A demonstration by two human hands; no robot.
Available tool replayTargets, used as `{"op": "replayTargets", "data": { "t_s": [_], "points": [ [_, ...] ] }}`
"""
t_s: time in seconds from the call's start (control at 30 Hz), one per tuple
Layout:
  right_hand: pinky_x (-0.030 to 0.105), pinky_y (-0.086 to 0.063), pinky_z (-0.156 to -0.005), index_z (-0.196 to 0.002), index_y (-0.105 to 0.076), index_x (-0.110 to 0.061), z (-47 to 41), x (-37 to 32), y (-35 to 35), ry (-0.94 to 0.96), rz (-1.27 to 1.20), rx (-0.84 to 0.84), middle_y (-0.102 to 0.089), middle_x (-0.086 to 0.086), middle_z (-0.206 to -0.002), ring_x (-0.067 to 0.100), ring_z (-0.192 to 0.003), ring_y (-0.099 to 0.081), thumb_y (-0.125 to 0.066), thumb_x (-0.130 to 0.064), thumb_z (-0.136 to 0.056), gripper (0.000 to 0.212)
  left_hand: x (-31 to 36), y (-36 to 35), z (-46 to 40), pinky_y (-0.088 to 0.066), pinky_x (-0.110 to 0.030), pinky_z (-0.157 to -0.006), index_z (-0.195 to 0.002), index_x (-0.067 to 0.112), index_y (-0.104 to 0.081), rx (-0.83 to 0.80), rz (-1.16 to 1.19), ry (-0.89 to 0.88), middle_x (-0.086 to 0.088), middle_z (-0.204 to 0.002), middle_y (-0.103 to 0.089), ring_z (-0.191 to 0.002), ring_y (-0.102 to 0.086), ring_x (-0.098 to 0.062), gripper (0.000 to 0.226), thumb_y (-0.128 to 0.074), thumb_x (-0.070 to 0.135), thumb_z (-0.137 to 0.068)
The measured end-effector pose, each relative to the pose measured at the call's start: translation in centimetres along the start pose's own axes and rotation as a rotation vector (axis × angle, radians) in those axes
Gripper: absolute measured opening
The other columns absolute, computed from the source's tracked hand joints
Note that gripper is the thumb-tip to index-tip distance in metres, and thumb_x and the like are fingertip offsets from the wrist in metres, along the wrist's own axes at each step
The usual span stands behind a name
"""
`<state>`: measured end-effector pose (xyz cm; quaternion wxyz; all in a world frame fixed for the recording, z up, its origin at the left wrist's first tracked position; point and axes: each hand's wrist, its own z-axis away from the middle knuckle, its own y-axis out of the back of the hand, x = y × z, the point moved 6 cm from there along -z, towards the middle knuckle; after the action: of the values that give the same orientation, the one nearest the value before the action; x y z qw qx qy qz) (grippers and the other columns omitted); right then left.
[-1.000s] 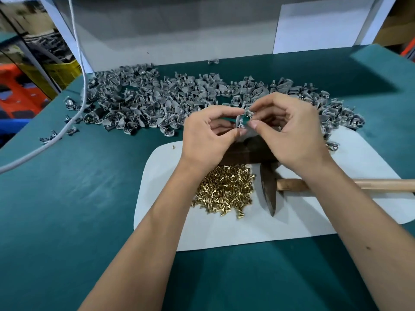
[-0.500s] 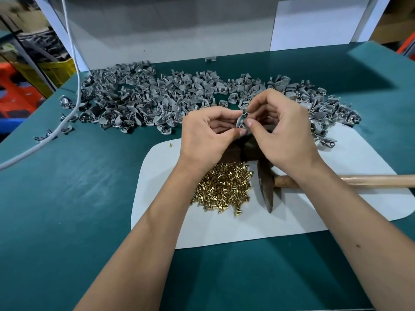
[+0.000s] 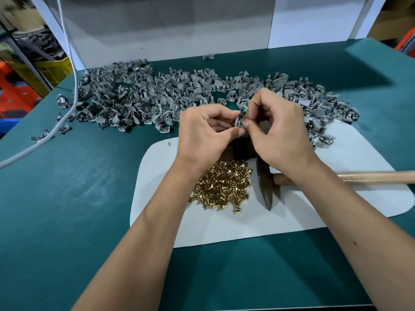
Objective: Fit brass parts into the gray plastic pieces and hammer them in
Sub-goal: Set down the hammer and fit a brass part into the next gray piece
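My left hand (image 3: 205, 131) pinches a small gray plastic piece (image 3: 239, 120) between thumb and fingers, held above the white mat (image 3: 202, 230). My right hand (image 3: 278, 129) meets it from the right, thumb and forefinger pinched at the piece; whatever they pinch is too small to see. A heap of brass parts (image 3: 224, 185) lies on the mat below my hands. Beside the heap lies a hammer (image 3: 266, 189), its wooden handle (image 3: 370, 177) running off to the right. A dark block (image 3: 241, 149) sits under my hands, mostly hidden.
A wide band of loose gray plastic pieces (image 3: 143, 99) stretches across the green table (image 3: 67, 198) behind the mat. A white cable (image 3: 67, 63) hangs down at the left. One stray brass part (image 3: 168, 143) lies at the mat's upper left corner. A white-gray panel (image 3: 179, 30) closes the back.
Both hands stay together on the gray piece, with only small finger shifts. The view has tilted slightly.
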<state>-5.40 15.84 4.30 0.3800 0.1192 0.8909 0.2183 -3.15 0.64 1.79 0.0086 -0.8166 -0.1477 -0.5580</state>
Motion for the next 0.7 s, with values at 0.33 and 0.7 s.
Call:
{"op": "replayTargets", "data": {
  "t_s": [0.33, 0.7],
  "points": [
    [0.025, -0.059, -0.081, -0.097, -0.071, -0.013, -0.23, 0.31, 0.56, 0.034, 0.012, -0.003, -0.072, -0.007, -0.088, 0.004, -0.085, -0.070, -0.077, -0.006, -0.086, 0.014, -0.64, 0.27, -0.40, -0.061, -0.027, -0.077, -0.097, 0.005, -0.074, -0.009, 0.069, -0.017, -0.010, -0.087, -0.079, -0.078, -0.076, -0.018, 0.033, -0.090, -0.003, -0.069],
    [0.024, -0.049, -0.080, -0.096, -0.074, -0.009, -0.34, -0.35, 0.67, 0.128, 0.167, 0.000, -0.069, 0.000, -0.091, 0.014, -0.087, -0.062, -0.072, -0.010, -0.092, 0.005, -0.75, 0.23, -0.55, -0.063, -0.035, -0.070, -0.103, -0.002, -0.077, -0.032, 0.123, -0.012, -0.013, -0.086, -0.078, -0.071, -0.074, -0.026, 0.017, -0.073, 0.011, -0.092]
  ]
}}
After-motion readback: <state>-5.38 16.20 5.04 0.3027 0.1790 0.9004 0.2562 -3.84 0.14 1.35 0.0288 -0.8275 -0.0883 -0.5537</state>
